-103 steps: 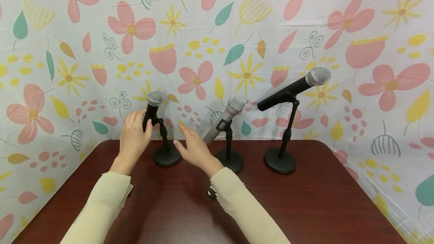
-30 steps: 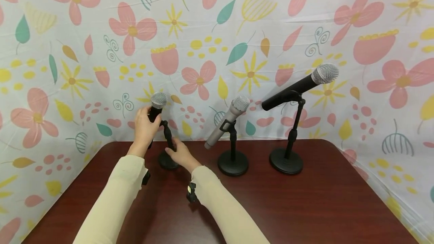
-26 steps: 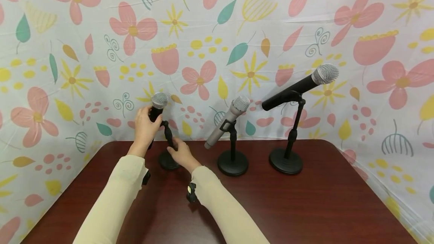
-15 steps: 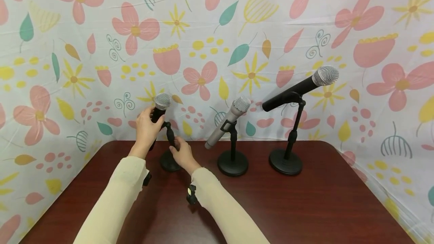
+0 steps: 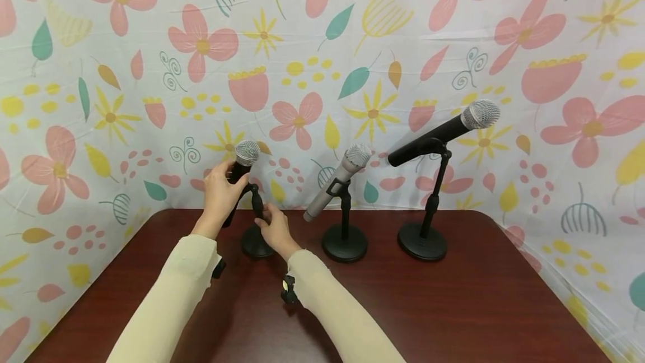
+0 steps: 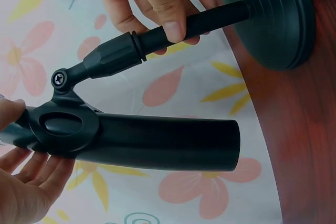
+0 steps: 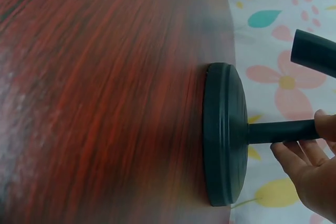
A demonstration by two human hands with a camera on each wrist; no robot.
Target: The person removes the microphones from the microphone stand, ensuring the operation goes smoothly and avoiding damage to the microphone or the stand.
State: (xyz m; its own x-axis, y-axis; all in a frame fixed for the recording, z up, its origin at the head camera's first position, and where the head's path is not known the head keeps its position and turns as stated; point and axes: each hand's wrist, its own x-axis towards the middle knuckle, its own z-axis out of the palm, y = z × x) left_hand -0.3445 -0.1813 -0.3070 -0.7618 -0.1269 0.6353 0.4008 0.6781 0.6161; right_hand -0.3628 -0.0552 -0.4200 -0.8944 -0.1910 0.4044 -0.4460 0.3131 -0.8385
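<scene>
One black microphone point(image 5: 242, 169) with a silver mesh head point(image 5: 247, 152) sits in the clip point(image 6: 90, 129) of the leftmost stand point(image 5: 257, 203), near the back left of the worktop point(image 5: 453, 307). It leans, head up and to the right, its tail apart from the pole point(image 6: 220, 18). The left hand point(image 5: 220, 198) grips it at the clip, thumb on one side and fingers curled round the other. The right hand point(image 5: 277, 229) pinches the pole between thumb and fingers, below the thick collar point(image 6: 114, 55) and above the round base point(image 7: 226, 135), which rests on the worktop. To the right, a grey microphone point(image 5: 345, 171) tilts on the middle stand point(image 5: 345, 212); farther right, a longer microphone point(image 5: 448, 129) lies at a shallower angle on the tallest stand point(image 5: 430, 206). Cream sleeves point(image 5: 166, 301) cover both forearms. Behind everything is a white cloth point(image 5: 312, 32) printed with pink flowers and green leaves.
</scene>
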